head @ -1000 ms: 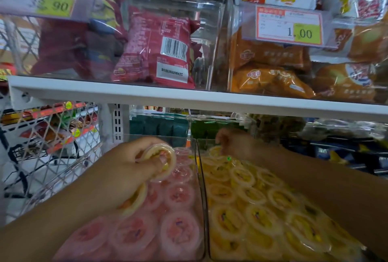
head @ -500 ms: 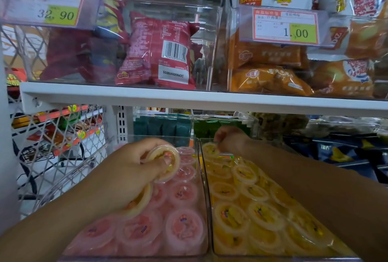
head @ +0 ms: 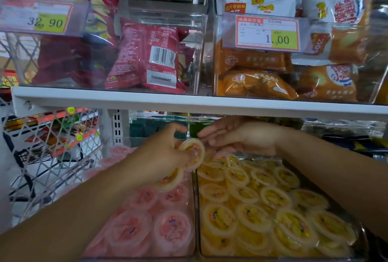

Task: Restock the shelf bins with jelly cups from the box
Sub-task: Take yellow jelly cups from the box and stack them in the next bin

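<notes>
While the left hand [head: 159,157] hovers over the divider between two bins, it grasps two cups at once. One yellow jelly cup [head: 194,150] is pinched on edge between thumb and fingertips. A second cup [head: 171,180] is tucked lower, under the curled fingers.

Right hand [head: 245,139]: released, fingers straight, empty. Fingertips just beside the upper cup; whether they touch it, cannot tell. It sits above the far end of the clear bin [head: 197,219], which holds yellow cups [head: 249,213] laid lid-up, nearly full. Pink cups [head: 172,228] fill the neighbouring bin on the left. Both bins sit under the white shelf board [head: 189,104]. Supply box not in view.

Handling, as a judgement:
- Small and light; several fit in one hand.
- Rim looks stiff. Thin wall below it likely gives under a squeeze.
- Film lid is the weak spot, so keep nails and fingertips off its centre.
- Smooth plastic, probably slippery when stacked loosely; cups may slide off a mound.

Best hold: across the rim, thumb on one side, fingers opposite. The upper cup seems ready to pass to the right hand, then be set flat in a gap at the back of the yellow bin.
</notes>
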Tool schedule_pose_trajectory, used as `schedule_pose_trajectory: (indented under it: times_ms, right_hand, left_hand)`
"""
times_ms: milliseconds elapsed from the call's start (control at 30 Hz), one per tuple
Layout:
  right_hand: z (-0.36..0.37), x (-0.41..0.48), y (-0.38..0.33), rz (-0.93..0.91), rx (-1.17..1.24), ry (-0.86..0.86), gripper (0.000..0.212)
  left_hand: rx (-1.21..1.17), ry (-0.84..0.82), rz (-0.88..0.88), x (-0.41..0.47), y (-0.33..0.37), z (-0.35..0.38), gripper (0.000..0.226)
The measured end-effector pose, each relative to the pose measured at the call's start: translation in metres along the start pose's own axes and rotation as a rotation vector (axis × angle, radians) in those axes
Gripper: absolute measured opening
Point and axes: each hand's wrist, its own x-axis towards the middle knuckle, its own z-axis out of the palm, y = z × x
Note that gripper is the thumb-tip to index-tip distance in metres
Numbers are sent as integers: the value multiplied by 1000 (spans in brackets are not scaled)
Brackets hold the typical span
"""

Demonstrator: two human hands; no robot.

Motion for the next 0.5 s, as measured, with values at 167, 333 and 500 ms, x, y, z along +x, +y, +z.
schedule_pose_trajectory:
  times_ms: [167, 333, 500]
  right_hand:
    - [4, -9, 4, -28, 36, 145, 11]
    - [-34, 4, 23, 30, -103, 468, 15]
    - [-69, 35, 57, 249, -521, 669, 26]
  left_hand:
    - [-3, -56, 12, 19, 14, 19, 58]
    - [-1, 28, 34, 22, 17, 12, 54]
    - [53, 82, 63, 18, 6, 0, 46]
